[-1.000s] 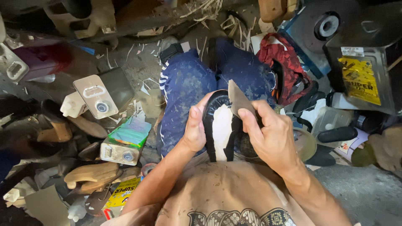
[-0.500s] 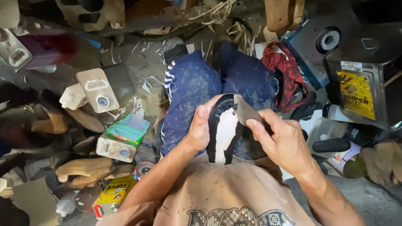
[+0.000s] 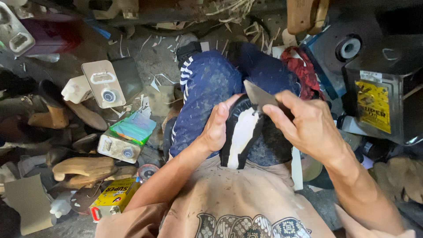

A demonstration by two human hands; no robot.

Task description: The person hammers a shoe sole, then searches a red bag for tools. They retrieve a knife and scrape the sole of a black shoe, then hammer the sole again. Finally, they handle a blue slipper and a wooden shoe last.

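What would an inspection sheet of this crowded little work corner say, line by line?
Surface: grey floor, dusty, strewn with pale shavings.
Job's things: black sole piece with a white middle, resting on the lap; flat grey blade at its upper edge.
Clutter: wooden shoe forms, pale plastic jugs, yellow tin, red cloth.
Hands: left hand grips the sole piece's side; right hand holds the blade.
Cables: nothing seen.
Surroundings: dark metal can with a yellow label at right; blue machine with a round part behind it.
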